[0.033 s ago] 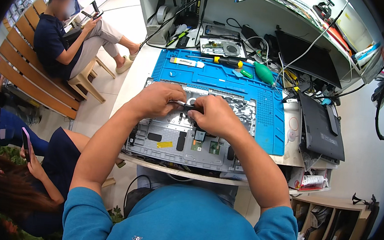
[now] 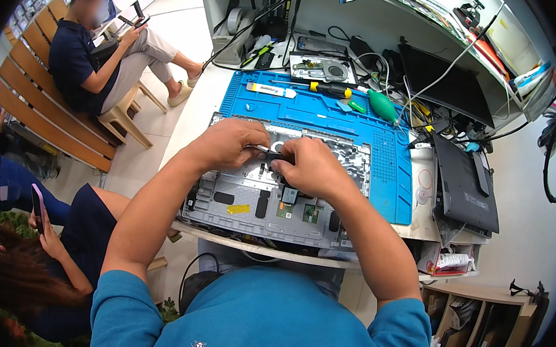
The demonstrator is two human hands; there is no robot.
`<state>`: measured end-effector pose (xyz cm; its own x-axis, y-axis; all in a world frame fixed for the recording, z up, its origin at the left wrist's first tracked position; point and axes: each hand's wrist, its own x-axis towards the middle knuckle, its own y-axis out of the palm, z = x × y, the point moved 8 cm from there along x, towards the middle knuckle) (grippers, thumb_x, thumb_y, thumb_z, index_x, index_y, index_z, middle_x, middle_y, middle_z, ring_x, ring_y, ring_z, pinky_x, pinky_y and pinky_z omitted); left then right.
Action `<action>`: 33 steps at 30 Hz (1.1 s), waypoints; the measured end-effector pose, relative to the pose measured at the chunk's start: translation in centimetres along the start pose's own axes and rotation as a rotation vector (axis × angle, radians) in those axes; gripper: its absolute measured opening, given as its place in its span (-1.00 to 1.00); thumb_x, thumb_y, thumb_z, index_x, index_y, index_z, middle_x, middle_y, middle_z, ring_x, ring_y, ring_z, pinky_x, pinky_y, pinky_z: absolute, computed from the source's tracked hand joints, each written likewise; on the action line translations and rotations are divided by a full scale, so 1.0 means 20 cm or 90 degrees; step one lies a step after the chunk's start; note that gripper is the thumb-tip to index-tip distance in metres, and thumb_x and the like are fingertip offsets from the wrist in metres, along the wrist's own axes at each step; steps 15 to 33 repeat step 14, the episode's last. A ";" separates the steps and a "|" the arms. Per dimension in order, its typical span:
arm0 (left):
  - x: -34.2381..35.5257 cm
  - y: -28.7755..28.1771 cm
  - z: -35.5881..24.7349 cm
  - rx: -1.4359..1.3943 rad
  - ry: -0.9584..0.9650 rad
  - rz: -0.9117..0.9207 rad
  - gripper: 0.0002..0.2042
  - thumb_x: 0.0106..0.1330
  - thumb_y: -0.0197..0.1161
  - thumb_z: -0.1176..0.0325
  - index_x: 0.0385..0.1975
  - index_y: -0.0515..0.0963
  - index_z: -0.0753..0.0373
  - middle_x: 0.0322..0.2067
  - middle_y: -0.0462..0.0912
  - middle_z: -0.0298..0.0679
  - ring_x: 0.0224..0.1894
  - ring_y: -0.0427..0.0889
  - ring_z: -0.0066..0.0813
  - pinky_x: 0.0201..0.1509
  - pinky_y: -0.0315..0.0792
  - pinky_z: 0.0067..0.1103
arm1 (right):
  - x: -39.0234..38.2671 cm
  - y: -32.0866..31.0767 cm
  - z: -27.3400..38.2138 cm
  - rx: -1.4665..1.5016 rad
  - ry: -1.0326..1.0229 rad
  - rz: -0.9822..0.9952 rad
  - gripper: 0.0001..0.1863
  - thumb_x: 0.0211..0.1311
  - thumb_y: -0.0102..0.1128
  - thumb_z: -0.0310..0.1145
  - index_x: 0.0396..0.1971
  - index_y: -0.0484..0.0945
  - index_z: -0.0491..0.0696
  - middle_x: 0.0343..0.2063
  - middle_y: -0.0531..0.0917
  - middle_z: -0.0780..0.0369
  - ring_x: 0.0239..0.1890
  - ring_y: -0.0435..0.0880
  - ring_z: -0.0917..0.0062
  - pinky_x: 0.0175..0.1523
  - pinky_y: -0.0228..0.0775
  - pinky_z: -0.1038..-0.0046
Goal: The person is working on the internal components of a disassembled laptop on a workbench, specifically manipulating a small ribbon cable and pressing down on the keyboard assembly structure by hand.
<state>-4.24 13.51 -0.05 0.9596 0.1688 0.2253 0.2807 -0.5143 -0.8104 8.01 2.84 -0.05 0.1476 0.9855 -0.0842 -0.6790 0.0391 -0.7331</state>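
Observation:
An opened silver laptop chassis (image 2: 234, 219) lies on the bench in front of me, its inner side up, with black pads, small green boards and a strip of yellow tape on it. Over its middle my two hands meet. Closed in a pinch, my left hand (image 2: 234, 144) grips a thin pale piece whose kind I cannot make out. Fingers and thumb of my right hand (image 2: 315, 167) are pressed around a small dark part (image 2: 273, 155), which touches the tip of that thin piece. My fingers hide most of both.
Under the chassis spreads a blue repair mat (image 2: 389, 183), holding a yellow-black screwdriver (image 2: 330, 89) and a green air blower (image 2: 383, 107). A dark laptop cover (image 2: 465, 183) leans at the right. Cables and parts crowd the back. People sit to my left, one on a stool (image 2: 128, 114).

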 end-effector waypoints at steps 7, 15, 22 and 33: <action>-0.01 -0.03 0.01 -0.044 -0.011 0.009 -0.69 0.28 0.57 0.52 0.03 0.82 0.21 -0.04 0.84 -0.21 0.03 0.81 -0.13 0.11 0.65 -0.31 | 0.00 0.01 0.02 -0.031 -0.031 -0.041 -0.71 0.34 0.48 -0.25 -0.18 0.86 -0.19 -0.28 0.87 -0.10 -0.11 0.87 -0.08 0.13 0.69 0.04; -0.07 -0.13 0.11 -0.084 -0.198 -0.018 -0.64 0.32 0.58 0.55 0.11 0.85 0.12 0.05 0.80 -0.31 0.10 0.76 -0.35 0.15 0.63 -0.48 | -0.01 0.00 0.02 -0.057 -0.011 -0.048 -0.73 0.35 0.40 -0.28 -0.16 0.85 -0.18 -0.29 0.86 -0.11 -0.13 0.86 -0.12 0.16 0.68 -0.02; -0.07 -0.13 0.11 -0.084 -0.198 -0.018 -0.64 0.32 0.58 0.55 0.11 0.85 0.12 0.05 0.80 -0.31 0.10 0.76 -0.35 0.15 0.63 -0.48 | -0.01 0.00 0.02 -0.057 -0.011 -0.048 -0.73 0.35 0.40 -0.28 -0.16 0.85 -0.18 -0.29 0.86 -0.11 -0.13 0.86 -0.12 0.16 0.68 -0.02; -0.07 -0.13 0.11 -0.084 -0.198 -0.018 -0.64 0.32 0.58 0.55 0.11 0.85 0.12 0.05 0.80 -0.31 0.10 0.76 -0.35 0.15 0.63 -0.48 | -0.01 0.00 0.02 -0.057 -0.011 -0.048 -0.73 0.35 0.40 -0.28 -0.16 0.85 -0.18 -0.29 0.86 -0.11 -0.13 0.86 -0.12 0.16 0.68 -0.02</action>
